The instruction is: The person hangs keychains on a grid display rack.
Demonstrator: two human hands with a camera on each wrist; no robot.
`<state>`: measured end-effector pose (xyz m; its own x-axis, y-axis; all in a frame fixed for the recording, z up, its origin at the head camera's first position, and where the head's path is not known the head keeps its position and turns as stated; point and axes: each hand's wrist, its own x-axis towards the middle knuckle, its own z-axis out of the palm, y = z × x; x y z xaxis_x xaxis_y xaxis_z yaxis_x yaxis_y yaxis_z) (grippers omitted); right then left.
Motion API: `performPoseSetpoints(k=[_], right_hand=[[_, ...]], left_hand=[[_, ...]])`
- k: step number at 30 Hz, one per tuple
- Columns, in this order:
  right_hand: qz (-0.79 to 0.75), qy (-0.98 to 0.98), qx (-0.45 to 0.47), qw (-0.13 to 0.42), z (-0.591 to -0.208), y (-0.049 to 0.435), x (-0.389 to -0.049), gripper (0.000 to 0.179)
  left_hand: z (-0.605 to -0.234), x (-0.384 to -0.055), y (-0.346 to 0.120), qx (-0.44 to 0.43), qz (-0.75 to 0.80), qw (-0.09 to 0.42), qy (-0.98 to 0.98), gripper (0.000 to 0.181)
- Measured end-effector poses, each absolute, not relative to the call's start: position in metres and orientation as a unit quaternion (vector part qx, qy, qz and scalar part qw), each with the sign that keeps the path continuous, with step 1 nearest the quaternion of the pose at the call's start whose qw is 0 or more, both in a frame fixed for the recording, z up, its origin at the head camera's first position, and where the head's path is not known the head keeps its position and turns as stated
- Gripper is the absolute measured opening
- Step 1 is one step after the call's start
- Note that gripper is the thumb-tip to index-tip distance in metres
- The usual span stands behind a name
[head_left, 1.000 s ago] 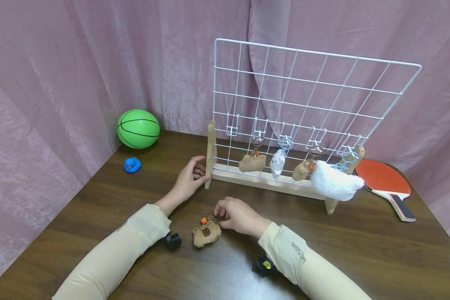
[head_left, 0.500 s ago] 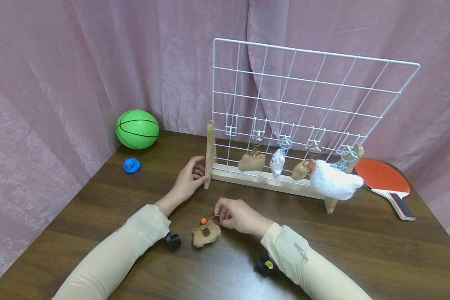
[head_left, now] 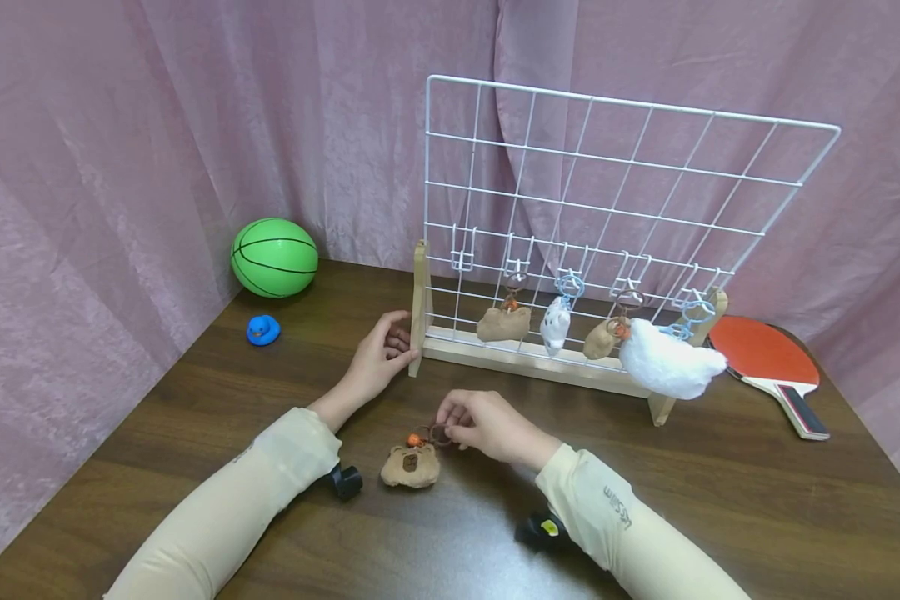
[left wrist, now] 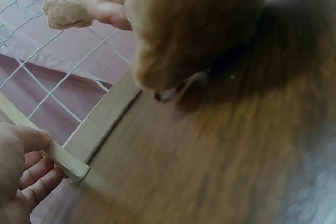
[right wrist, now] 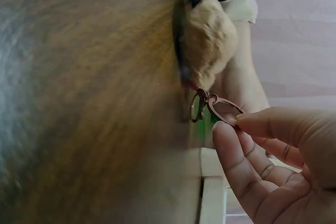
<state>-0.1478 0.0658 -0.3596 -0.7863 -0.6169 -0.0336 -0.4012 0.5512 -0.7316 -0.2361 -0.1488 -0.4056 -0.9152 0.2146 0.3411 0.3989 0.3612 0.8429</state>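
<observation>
My right hand [head_left: 495, 425] pinches the metal ring [right wrist: 227, 101] of a brown plush keychain [head_left: 410, 468] between thumb and fingertip. The plush has a bear-like face, dark brown snout and an orange bead [head_left: 414, 440] on top, and sits low over the table before me. At the rack's left end my left hand [head_left: 371, 358] holds the wooden upright [head_left: 418, 308], thumb on the near side and fingers behind it, as the left wrist view shows. The white wire grid rack [head_left: 555, 200] carries a row of hooks; the leftmost hook [head_left: 462, 260] bears nothing.
Two brown plush keychains [head_left: 504, 325], a small white spotted one [head_left: 555, 325] and a larger white one [head_left: 671, 360] hang from the rack. A red paddle [head_left: 765, 358] lies right of it. A green ball [head_left: 274, 258] and blue duck [head_left: 263, 330] are at left.
My right hand has shifted slightly right and away from me, drawing the ring along. The plush has turned more level, its face toward me. My left hand has stayed on the upright.
</observation>
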Motion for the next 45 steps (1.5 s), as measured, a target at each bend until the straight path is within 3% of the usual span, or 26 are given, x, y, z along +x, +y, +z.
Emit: performPoseSetpoints(k=[31,45], right_hand=[[-0.329,0.869,-0.364,0.071,-0.301,0.086,-0.146,0.008],[-0.297,0.888,-0.348,0.048,-0.267,0.093,-0.151,0.007]], left_hand=[[-0.404,-0.234,-0.151,-0.187,-0.533,0.085,-0.821,0.058],[-0.404,-0.234,-0.150,-0.187,-0.528,0.079,-0.824,0.058]])
